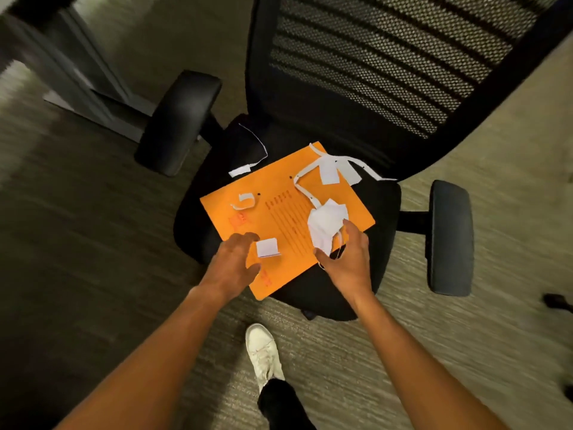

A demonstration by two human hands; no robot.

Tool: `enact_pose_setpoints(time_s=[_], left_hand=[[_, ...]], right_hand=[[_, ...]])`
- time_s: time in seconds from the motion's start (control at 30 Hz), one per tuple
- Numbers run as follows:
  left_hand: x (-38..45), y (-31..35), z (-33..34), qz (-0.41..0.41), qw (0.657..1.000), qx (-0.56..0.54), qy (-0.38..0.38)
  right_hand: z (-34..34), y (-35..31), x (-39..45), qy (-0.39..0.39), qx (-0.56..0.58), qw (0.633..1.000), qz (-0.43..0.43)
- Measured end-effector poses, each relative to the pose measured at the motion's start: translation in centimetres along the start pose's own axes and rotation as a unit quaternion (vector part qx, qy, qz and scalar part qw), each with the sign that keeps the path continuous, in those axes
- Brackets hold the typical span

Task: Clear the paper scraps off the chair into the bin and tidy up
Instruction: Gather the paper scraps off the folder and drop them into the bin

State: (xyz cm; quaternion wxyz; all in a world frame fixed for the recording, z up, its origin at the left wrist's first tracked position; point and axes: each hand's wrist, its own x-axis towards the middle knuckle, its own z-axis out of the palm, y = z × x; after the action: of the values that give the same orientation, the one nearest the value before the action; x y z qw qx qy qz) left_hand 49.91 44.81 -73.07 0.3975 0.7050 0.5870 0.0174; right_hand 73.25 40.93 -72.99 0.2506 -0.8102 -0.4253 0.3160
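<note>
A white shoe (263,355) stands on the striped carpet (465,336) — a dark trouser leg (280,405) above it. Grey furniture (77,72) sits far left.

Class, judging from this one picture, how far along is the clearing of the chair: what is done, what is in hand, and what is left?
Done: little that shows; no bin is in view. In hand: the right hand holds a bunch of white scraps, and the left hand reaches by a small square scrap. Left: the long strips, a curled scrap and a slip off the orange envelope on the chair.
</note>
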Motion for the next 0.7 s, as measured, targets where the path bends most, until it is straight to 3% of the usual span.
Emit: enact_pose_setpoints(time_s=[0.27,0.43,0.7], left_hand=[[3.2,1.7,2.8,-0.005,0.986,0.163,-0.042],[4.3,1.9,4.4,0.013,0.976,0.217,-0.029],[4.4,1.5,4.9,0.021,0.991,0.116,-0.068]], right_hand=[[-1.1,2.9,2.9,-0.001,-0.041,0.998,0.052],[-0.2,3.2,5.3,-0.023,-0.091,0.994,0.060],[2.5,2.2,9.2,-0.058,-0.198,0.978,0.042]])
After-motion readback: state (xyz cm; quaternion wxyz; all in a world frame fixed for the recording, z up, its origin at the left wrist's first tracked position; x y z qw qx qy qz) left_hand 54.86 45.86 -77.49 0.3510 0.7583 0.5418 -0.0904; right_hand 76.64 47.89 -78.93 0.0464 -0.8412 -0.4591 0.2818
